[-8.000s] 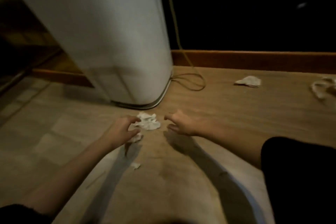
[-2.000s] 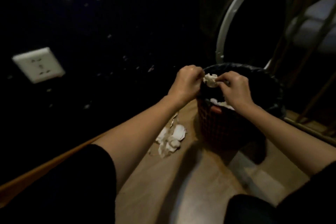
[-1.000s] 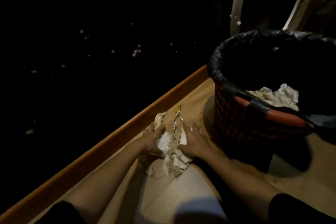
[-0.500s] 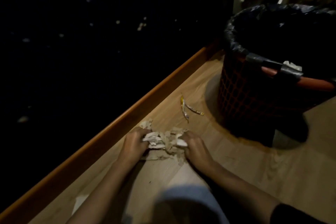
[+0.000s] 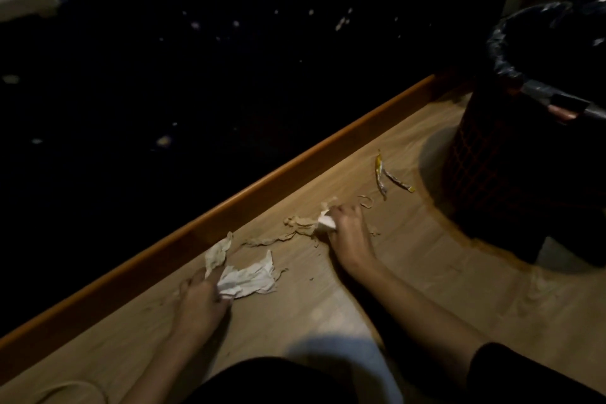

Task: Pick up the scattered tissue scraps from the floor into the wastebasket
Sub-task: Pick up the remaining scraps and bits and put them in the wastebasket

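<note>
Torn tissue scraps lie on the wooden floor along the baseboard. My left hand is closed on a white crumpled tissue piece, with another scrap just above it by the baseboard. My right hand grips a small white tissue wad, from which thin brownish shreds trail to the left. The wastebasket, a dark mesh bin with a black liner, stands at the right edge, well right of both hands.
A yellow wrapper strip lies on the floor between my right hand and the bin. An orange wooden baseboard runs diagonally below a dark wall. A cord loop shows at the bottom left. My dark-clothed knees fill the bottom edge.
Both hands held one tissue bundle together half a second ago. Now they are apart, the tissue torn into pieces, my left hand nearer me and the bin farther right.
</note>
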Available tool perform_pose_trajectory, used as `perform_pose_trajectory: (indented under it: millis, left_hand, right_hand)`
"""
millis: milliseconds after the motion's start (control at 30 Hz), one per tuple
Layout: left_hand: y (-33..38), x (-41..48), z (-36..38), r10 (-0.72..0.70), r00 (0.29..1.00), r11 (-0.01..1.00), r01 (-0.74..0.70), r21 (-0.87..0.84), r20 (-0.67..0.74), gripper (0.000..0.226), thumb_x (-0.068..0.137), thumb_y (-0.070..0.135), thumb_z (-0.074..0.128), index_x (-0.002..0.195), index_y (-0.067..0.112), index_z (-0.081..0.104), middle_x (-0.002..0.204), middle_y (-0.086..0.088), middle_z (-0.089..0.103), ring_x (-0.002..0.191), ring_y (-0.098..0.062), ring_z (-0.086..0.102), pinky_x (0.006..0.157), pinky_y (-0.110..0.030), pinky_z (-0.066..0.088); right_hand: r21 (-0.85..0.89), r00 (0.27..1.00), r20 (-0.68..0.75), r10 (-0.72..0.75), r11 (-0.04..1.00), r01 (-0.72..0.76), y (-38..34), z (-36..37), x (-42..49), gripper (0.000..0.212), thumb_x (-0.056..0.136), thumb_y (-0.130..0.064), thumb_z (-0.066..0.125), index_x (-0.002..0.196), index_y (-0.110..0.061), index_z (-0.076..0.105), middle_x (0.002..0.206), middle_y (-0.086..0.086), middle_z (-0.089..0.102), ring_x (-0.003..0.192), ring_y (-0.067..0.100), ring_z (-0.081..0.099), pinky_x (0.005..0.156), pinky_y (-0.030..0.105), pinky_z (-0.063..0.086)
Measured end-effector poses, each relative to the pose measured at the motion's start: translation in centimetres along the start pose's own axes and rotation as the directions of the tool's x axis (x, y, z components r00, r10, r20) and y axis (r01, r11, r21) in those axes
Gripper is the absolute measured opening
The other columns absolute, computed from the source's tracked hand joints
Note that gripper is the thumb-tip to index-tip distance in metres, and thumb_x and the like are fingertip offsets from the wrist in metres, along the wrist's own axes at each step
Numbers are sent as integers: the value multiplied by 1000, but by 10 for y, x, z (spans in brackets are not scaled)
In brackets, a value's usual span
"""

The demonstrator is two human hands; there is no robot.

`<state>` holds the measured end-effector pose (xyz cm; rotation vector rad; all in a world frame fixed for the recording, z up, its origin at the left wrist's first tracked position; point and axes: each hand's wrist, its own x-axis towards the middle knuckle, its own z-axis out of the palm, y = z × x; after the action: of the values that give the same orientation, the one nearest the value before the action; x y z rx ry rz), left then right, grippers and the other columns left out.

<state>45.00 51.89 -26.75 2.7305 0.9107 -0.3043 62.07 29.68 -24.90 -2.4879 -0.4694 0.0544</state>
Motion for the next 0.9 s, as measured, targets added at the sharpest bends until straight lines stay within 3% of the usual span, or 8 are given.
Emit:
perform_pose_trajectory:
  millis: [100, 233, 367, 500, 633, 700, 833, 900]
  left_hand:
    - [7, -9, 14, -54, 996, 993, 46, -109, -69, 45, 76, 11, 68, 119, 20, 60, 115, -9, 64, 104, -28, 56, 90, -39, 50]
    - [34, -24, 12, 72, 977, 962, -121, -247, -200, 37, 73, -6, 57, 98, 20, 68, 100, -8, 66, 96, -24, 58, 83, -35, 49]
    - [70, 3, -6, 285, 916, 892, -361, -271, -284, 41, 78, -3, 58, 112, 19, 64, 110, -6, 62, 102, -22, 54, 88, -38, 47]
    - [126, 41, -16, 544, 826, 818, -561, -127, -146, 43, 76, -5, 56, 111, 20, 61, 109, -7, 61, 105, -26, 52, 87, -37, 45]
    - [159, 59, -5, 507, 862, 860, -507, -54, -4, 66, 75, -12, 50, 130, 26, 47, 134, -14, 47, 123, -33, 40, 98, -44, 40]
    - [168, 62, 1, 494, 869, 869, -494, 14, 24, 76, 77, -14, 48, 138, 30, 37, 143, -13, 40, 126, -33, 36, 101, -45, 39]
    - [186, 67, 10, 511, 858, 860, -511, 23, -45, 56, 81, -9, 50, 128, 21, 52, 123, -12, 55, 111, -30, 44, 88, -40, 47]
    - [194, 69, 13, 482, 872, 875, -484, -1, -82, 45, 79, -10, 50, 117, 13, 60, 116, -12, 59, 110, -29, 46, 87, -38, 48]
  right_hand:
    - [-282, 998, 42, 45, 959, -32, 7, 22, -27, 43, 82, -16, 66, 123, -23, 52, 139, 6, 45, 131, 32, 28, 103, 49, 29]
    - [-125, 999, 40, 8, 992, -3, 29, 20, -64, 54, 76, 4, 65, 125, -15, 54, 134, 11, 51, 122, 30, 40, 94, 40, 47]
    - [34, 997, 46, -61, 998, 60, 57, -2, -60, 39, 71, 12, 64, 106, -6, 67, 112, 16, 60, 104, 31, 52, 83, 30, 45]
    - [8, 993, -102, 51, 999, -51, 71, -36, -2, 33, 74, 7, 63, 105, -3, 66, 109, 19, 61, 103, 33, 52, 85, 35, 43]
    - [-88, 984, -164, 66, 993, -81, 79, -55, 64, 34, 80, 7, 60, 112, -4, 64, 112, 18, 59, 107, 34, 50, 86, 36, 46]
    - [-128, 984, -111, 136, 980, -150, 88, -55, 86, 34, 84, -2, 61, 118, -7, 59, 117, 16, 55, 110, 33, 46, 88, 38, 45]
    - [-150, 958, 42, 283, 950, -274, 95, -36, 91, 51, 85, -34, 64, 125, -8, 49, 130, 14, 45, 120, 32, 36, 98, 40, 36]
    - [-127, 979, -14, 205, 970, -205, 90, -21, 75, 45, 83, -26, 67, 121, -7, 53, 127, 12, 50, 116, 29, 40, 95, 39, 39]
